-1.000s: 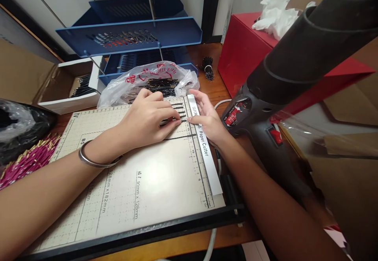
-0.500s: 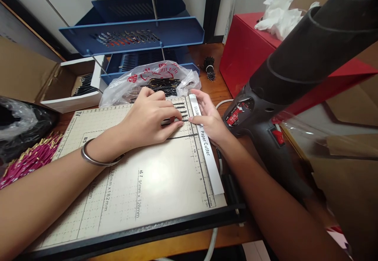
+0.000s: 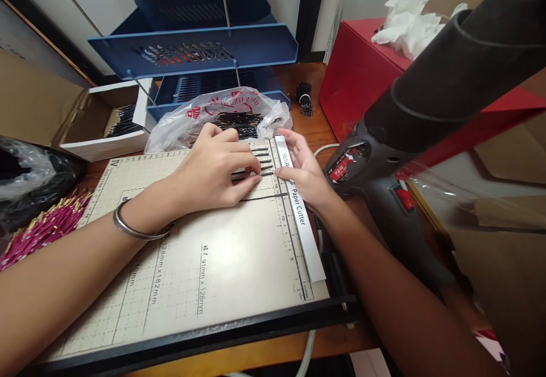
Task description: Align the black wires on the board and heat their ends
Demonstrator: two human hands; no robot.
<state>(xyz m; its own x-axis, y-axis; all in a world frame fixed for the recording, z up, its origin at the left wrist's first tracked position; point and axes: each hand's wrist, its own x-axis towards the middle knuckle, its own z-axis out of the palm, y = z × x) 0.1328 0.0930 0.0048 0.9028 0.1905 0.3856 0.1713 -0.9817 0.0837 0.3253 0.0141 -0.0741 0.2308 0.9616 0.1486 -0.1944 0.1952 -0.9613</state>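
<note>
Two hands, one cutter, rods past counting

On my feed I count two hands, one left (image 3: 219,169) and one right (image 3: 305,178), and one bracelet (image 3: 139,230). I have one paper cutter (image 3: 243,257) with one white strip (image 3: 305,235). Beside the left fingertips I make out at least four short dark rods (image 3: 265,161); the hand hides any others. I tally one blue rack (image 3: 264,50) showing at least two trays, one plastic bag (image 3: 168,132), one white box (image 3: 100,149), one banded black bundle (image 3: 304,98), one red box (image 3: 350,75) and one black tool (image 3: 426,98). The magenta rods (image 3: 46,226) make one pile, too many for me to number.
</note>
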